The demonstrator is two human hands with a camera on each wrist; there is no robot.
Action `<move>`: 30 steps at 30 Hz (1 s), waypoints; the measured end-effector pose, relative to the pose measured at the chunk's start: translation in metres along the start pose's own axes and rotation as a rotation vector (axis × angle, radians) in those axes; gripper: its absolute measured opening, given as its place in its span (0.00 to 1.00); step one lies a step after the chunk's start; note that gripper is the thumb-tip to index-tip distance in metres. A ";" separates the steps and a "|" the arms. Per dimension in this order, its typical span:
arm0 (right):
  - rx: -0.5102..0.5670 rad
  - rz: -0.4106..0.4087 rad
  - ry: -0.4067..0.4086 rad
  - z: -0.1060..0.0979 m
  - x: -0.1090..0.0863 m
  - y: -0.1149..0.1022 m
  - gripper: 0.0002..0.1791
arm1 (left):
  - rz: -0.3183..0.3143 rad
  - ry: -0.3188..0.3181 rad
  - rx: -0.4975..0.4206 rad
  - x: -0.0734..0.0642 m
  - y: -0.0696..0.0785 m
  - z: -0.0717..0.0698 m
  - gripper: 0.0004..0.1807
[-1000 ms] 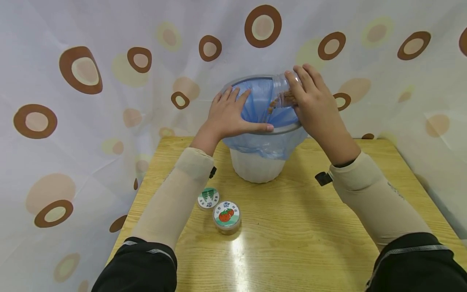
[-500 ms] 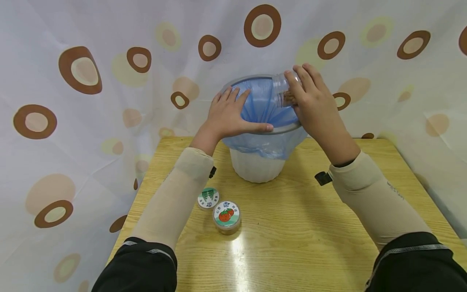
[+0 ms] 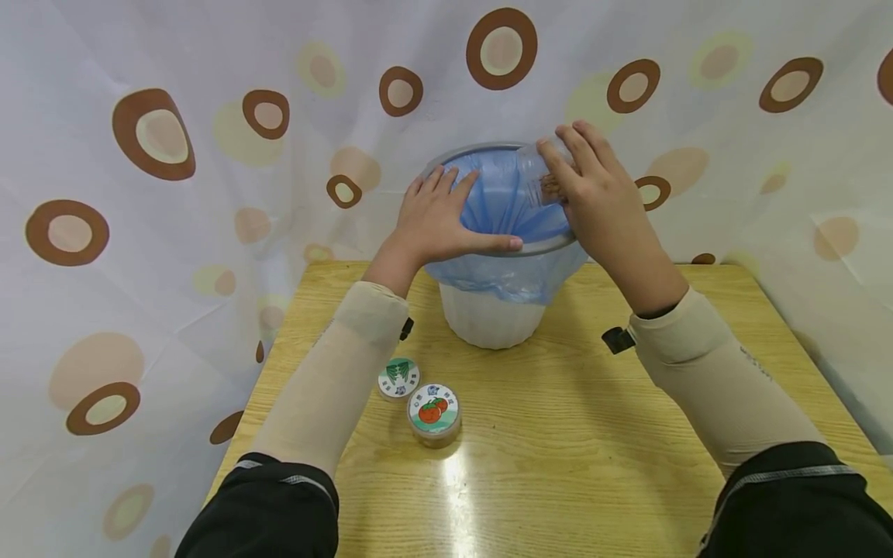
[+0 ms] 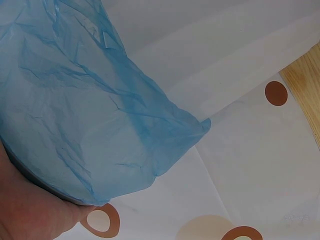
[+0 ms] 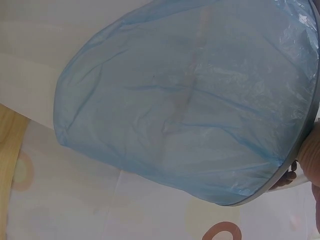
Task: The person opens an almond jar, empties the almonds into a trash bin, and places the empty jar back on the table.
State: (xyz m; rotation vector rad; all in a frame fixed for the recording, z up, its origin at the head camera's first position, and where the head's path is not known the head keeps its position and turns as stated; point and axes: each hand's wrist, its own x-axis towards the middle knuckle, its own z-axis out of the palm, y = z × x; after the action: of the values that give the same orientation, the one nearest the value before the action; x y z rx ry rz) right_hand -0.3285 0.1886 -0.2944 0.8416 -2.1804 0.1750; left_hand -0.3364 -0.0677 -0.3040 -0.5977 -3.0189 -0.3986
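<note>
Tomato-lidded jar [image 3: 433,415] stands nearest on the table [image 3: 558,480]; beyond, a blue-lined bin [image 3: 491,322]. Left hand [image 3: 441,221] rests, fingers spread, on its rim [image 3: 547,246]. Right hand [image 3: 603,186] grips a clear jar [image 3: 532,169] tilted over the opening, brown pieces [image 3: 550,188] inside; best steepened and shaken gently, mouth kept inside.

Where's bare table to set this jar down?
Widest: the table between the tomato-pictured jar, the bin and the right forearm. More beyond that forearm, toward the right edge. Crowded: around the green-pictured lid by the left forearm, and the bin's mouth, with left hand, right hand and held jar.
</note>
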 end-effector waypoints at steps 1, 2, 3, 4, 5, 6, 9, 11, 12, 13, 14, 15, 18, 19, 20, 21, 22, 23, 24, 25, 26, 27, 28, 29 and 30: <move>0.002 -0.002 0.002 0.000 0.000 0.000 0.30 | -0.001 -0.002 0.002 0.000 0.000 0.000 0.72; 0.004 -0.004 0.004 0.000 0.000 0.000 0.30 | -0.001 -0.002 0.003 0.000 0.000 0.000 0.72; 0.004 -0.006 0.002 0.000 0.000 0.000 0.30 | -0.002 -0.004 0.005 -0.001 0.000 0.000 0.73; 0.007 -0.006 0.004 0.000 0.000 0.000 0.30 | -0.003 -0.006 0.005 -0.001 0.001 -0.001 0.73; 0.008 -0.007 0.007 0.000 0.000 0.000 0.30 | -0.002 -0.005 0.004 -0.001 0.001 -0.001 0.73; 0.010 -0.007 0.010 0.000 0.000 0.000 0.29 | -0.003 -0.007 0.004 -0.001 0.001 -0.001 0.73; 0.015 -0.006 0.017 0.000 0.000 -0.001 0.27 | -0.003 -0.006 0.004 -0.001 0.001 -0.001 0.72; 0.021 -0.004 0.023 0.000 0.000 -0.001 0.26 | -0.001 -0.004 0.005 0.000 0.000 -0.001 0.72; 0.020 -0.003 0.022 0.000 0.000 -0.001 0.26 | -0.001 -0.004 0.006 0.000 0.000 -0.001 0.72; 0.018 -0.002 0.020 0.000 0.000 -0.001 0.26 | 0.000 -0.003 0.007 0.000 0.000 -0.001 0.72; 0.017 -0.001 0.019 0.000 0.000 -0.001 0.27 | 0.000 -0.002 0.007 0.000 0.000 -0.001 0.72; 0.018 -0.001 0.019 0.000 0.000 -0.001 0.27 | 0.001 -0.001 0.005 0.000 0.000 -0.001 0.72; 0.019 -0.001 0.018 -0.001 0.000 -0.001 0.28 | 0.002 -0.002 0.000 0.000 0.000 -0.001 0.72; 0.020 -0.001 0.018 -0.001 0.000 -0.001 0.28 | 0.002 -0.002 -0.001 0.000 0.000 -0.001 0.72; 0.017 -0.001 0.013 -0.001 0.000 -0.001 0.28 | 0.002 -0.001 -0.002 0.000 0.000 -0.001 0.72; 0.017 -0.002 0.013 -0.001 0.000 -0.001 0.27 | 0.002 -0.002 -0.002 0.000 0.000 -0.002 0.72; 0.015 -0.001 0.011 -0.001 0.000 -0.001 0.27 | 0.002 -0.003 0.000 0.000 0.000 -0.002 0.72; 0.011 0.000 0.008 -0.001 0.000 -0.001 0.27 | 0.002 -0.003 0.001 -0.001 0.000 -0.001 0.72; 0.007 0.001 0.006 -0.001 0.000 -0.001 0.26 | 0.002 -0.004 0.001 -0.001 0.000 -0.001 0.72; 0.001 0.002 0.002 -0.001 0.000 -0.001 0.26 | 0.002 -0.004 0.001 -0.001 0.000 -0.001 0.72; -0.004 0.002 0.000 0.000 -0.001 -0.001 0.26 | 0.003 -0.004 0.002 -0.001 0.000 -0.001 0.72; -0.004 0.003 0.003 0.000 -0.001 -0.002 0.25 | 0.003 -0.003 0.002 -0.001 0.000 -0.001 0.72; -0.009 0.003 0.002 0.000 -0.001 -0.002 0.25 | 0.003 -0.001 0.002 -0.001 0.000 -0.001 0.72; -0.013 0.003 0.002 0.000 -0.001 -0.002 0.25 | 0.003 0.000 0.001 0.000 0.000 0.000 0.72; -0.015 0.002 0.003 0.000 -0.001 -0.002 0.24 | 0.001 -0.001 0.004 0.000 0.000 0.000 0.72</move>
State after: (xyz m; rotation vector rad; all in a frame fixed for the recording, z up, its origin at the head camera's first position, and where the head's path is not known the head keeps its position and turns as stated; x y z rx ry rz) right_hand -0.3270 0.1879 -0.2953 0.8297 -2.1775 0.1603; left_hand -0.3363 -0.0678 -0.3038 -0.6000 -3.0196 -0.3920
